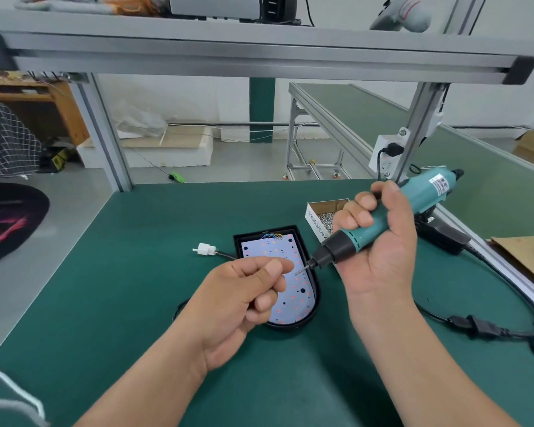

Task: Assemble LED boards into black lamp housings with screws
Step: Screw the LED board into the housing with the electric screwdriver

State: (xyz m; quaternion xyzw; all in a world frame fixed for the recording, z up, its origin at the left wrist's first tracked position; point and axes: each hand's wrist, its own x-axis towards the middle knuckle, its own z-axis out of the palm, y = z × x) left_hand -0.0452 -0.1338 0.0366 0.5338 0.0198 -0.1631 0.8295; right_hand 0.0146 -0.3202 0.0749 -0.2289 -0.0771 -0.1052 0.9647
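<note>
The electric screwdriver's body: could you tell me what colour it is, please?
The electric screwdriver is teal with a black collar near the bit, seen in the head view.

1. The LED board (275,251) lies in the lamp housing (316,291) on the bench (136,272).
2. The connector (205,249) lies left of the housing.
3. The screw box (312,218) stands behind and to the right.
4. The electric screwdriver (420,189) is above, in front of the box.
</note>
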